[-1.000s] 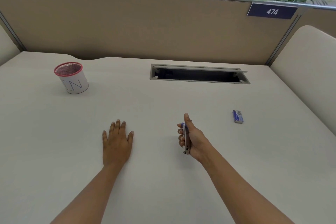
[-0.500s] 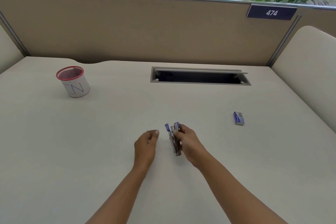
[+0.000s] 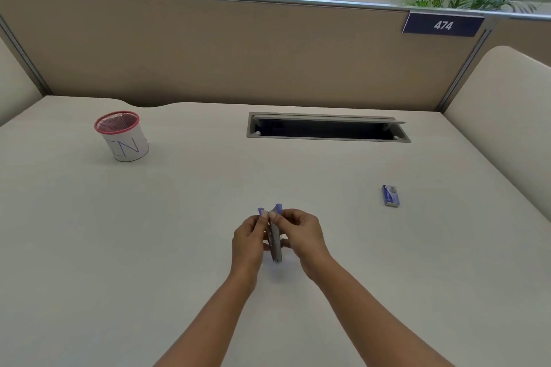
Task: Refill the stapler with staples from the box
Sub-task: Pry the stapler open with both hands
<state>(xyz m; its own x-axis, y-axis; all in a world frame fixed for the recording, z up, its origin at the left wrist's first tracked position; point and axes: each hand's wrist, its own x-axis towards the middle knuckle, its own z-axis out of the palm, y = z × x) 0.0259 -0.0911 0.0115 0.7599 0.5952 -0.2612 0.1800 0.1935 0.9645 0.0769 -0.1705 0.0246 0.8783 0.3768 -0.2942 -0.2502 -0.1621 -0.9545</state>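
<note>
A small stapler (image 3: 275, 240), grey metal with purple ends, is held just above the middle of the desk, its two arms spread apart at the far end. My left hand (image 3: 249, 240) grips its left side with the thumb near the purple tip. My right hand (image 3: 301, 235) pinches the right arm from the other side. The blue staple box (image 3: 390, 195) lies flat on the desk to the right, well apart from both hands, and looks closed.
A pink-rimmed mesh pen cup (image 3: 122, 136) stands at the back left. An open cable slot (image 3: 326, 128) cuts into the desk (image 3: 149, 232) at the back centre. Beige partition walls enclose the desk at the back and sides.
My left hand lifted off the desk and moved right to take hold of the stapler. The stapler's arms have spread apart between both hands.
</note>
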